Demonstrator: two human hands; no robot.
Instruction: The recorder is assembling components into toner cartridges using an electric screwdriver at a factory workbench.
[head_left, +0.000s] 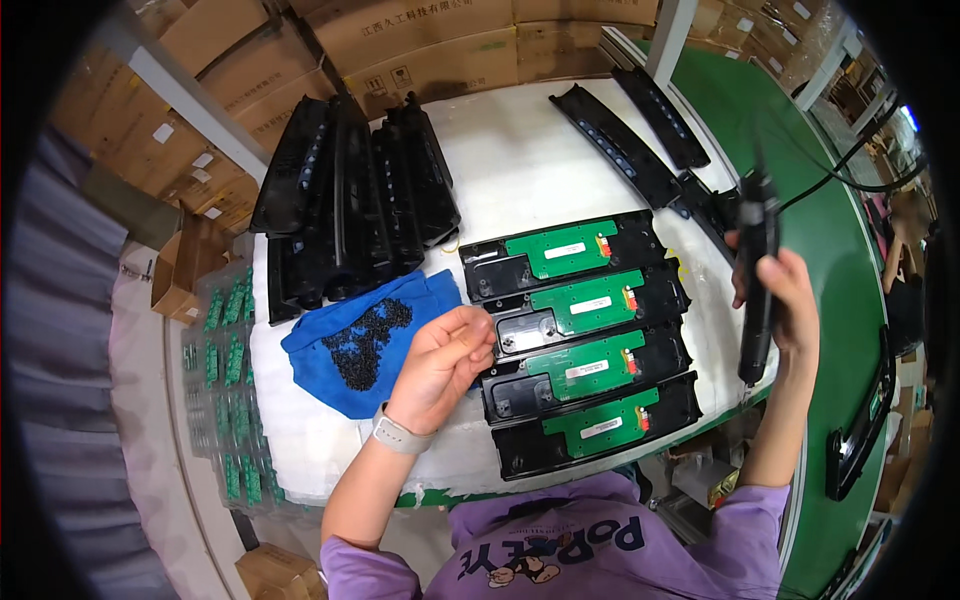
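Note:
My right hand [790, 290] is wrapped round a black electric screwdriver [757, 300], held upright with its tip down over the right edge of the white-covered table. Curled closed, my left hand [445, 365] has its thumb and fingers pressed together; what they hold, if anything, is too small to make out. It is beside the left ends of several black plastic panels [515, 450] laid in a column. Each panel carries a green circuit board [600, 428] with a white label. Small black screws [365, 350] lie heaped on a blue cloth [310, 345] left of my left hand.
Black plastic housings [350, 200] are stacked at the back left, and more black strips [620, 150] lie at the back right. Trays of green boards [230, 390] stand left of the table. Cardboard boxes [430, 70] line the back. A green surface [790, 180] runs along the right.

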